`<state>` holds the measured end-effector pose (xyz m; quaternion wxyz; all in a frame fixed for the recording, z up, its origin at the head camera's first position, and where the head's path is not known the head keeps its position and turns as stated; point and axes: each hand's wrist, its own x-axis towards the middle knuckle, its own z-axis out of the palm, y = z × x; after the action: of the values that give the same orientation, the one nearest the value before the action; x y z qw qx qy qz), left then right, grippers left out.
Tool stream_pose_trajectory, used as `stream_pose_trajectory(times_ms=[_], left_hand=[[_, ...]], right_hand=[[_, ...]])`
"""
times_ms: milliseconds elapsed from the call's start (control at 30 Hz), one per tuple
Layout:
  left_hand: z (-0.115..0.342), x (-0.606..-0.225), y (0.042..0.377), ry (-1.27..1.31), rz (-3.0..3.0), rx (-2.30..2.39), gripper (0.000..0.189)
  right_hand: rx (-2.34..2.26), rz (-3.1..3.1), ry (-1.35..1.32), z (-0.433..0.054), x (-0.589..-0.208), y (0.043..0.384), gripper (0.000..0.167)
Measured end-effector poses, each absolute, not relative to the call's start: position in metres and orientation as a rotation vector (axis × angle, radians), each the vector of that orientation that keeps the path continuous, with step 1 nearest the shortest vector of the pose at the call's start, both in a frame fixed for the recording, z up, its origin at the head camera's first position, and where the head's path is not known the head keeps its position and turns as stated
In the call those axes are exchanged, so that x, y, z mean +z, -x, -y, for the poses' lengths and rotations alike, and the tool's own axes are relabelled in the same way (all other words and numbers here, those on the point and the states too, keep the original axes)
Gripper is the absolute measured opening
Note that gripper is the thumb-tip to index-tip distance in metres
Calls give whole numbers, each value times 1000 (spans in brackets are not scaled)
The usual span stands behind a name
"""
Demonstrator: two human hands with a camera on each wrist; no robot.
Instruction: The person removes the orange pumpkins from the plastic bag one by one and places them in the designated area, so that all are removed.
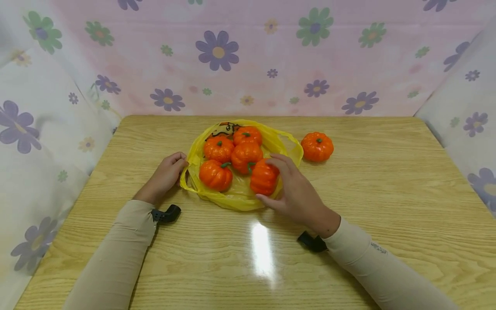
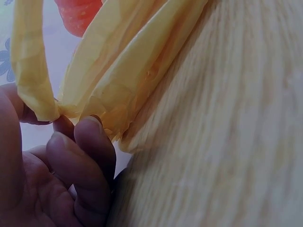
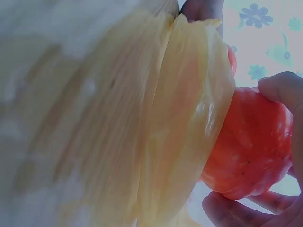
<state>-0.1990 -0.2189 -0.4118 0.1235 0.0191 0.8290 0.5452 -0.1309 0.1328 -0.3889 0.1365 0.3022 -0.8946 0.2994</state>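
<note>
A yellow plastic bag (image 1: 236,201) lies spread on the table with its mouth upward and several orange toy pumpkins (image 1: 215,175) inside. At the bag's left edge my left hand (image 1: 165,174) pinches the plastic beside a handle loop; the left wrist view shows fingertips on the gathered yellow film (image 2: 113,90). My right hand (image 1: 296,193) holds one pumpkin (image 1: 264,177) over the bag's right front part, thumb at the near side and fingers over the far side. In the right wrist view this pumpkin (image 3: 251,146) sits between thumb and fingers, partly behind the bag's wall.
One more pumpkin (image 1: 317,147) stands on the wooden table (image 1: 387,185) just right of the bag. Black wrist devices (image 1: 166,214) sit under both sleeves. Flower-patterned cloth (image 1: 248,51) closes off the back and both sides.
</note>
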Motion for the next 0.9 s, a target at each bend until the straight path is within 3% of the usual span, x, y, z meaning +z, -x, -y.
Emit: stream_pose_trajectory(times_ms=[567, 900], left_hand=[[220, -413, 198, -29, -2400, 1606, 19], [219, -412, 198, -52, -2413, 1602, 20]], right_hand=[[758, 2568, -824, -148, -387, 136, 87], [777, 2606, -759, -157, -386, 137, 80]])
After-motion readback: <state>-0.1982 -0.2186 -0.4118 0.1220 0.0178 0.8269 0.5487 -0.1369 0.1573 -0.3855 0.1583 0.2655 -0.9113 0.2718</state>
